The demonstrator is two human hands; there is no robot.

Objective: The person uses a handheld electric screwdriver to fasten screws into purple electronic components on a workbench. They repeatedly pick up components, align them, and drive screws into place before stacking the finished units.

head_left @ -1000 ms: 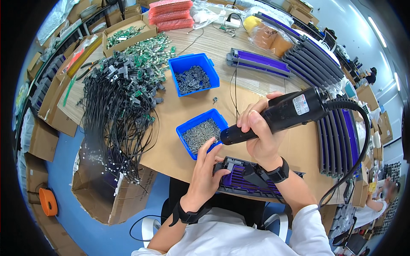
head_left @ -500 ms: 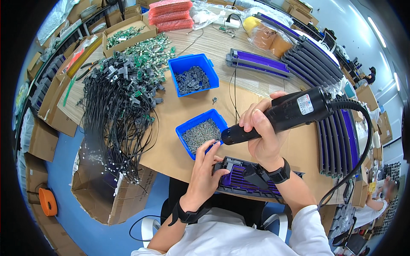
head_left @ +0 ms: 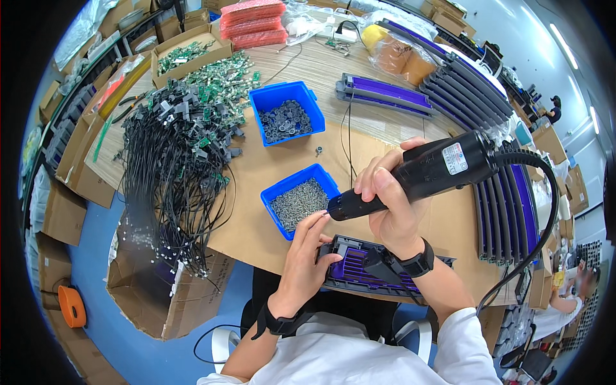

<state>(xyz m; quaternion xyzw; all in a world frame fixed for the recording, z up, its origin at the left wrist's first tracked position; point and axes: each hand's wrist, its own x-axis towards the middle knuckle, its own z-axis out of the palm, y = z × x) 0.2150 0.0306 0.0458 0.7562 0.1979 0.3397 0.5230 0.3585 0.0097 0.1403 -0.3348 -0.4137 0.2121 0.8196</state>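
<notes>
My right hand (head_left: 391, 199) is wrapped round a black electric screwdriver (head_left: 423, 173), held nearly level with its nose pointing left. Two fingertips of my left hand (head_left: 301, 256) are pressed together right at the screwdriver's nose; whatever sits between them is too small to make out. The left thumb reaches apart toward a purple and dark grey slatted housing (head_left: 359, 266), which lies at the table's near edge below both hands. Just beyond the left fingertips stands a blue bin of small screws (head_left: 298, 202). Farther back is a second blue bin (head_left: 289, 115) with dark round parts.
Black cables with connectors (head_left: 173, 154) are heaped at the left, beside green circuit boards (head_left: 218, 70). One small loose part (head_left: 319, 152) lies between the bins. Long purple-grey housings (head_left: 507, 212) are stacked at the right. The screwdriver's thick cord (head_left: 545, 218) loops down the right side.
The screwdriver's nose and my left fingertips stay together, almost unmoved. The whole view has shifted slightly, and nothing has been let go.
</notes>
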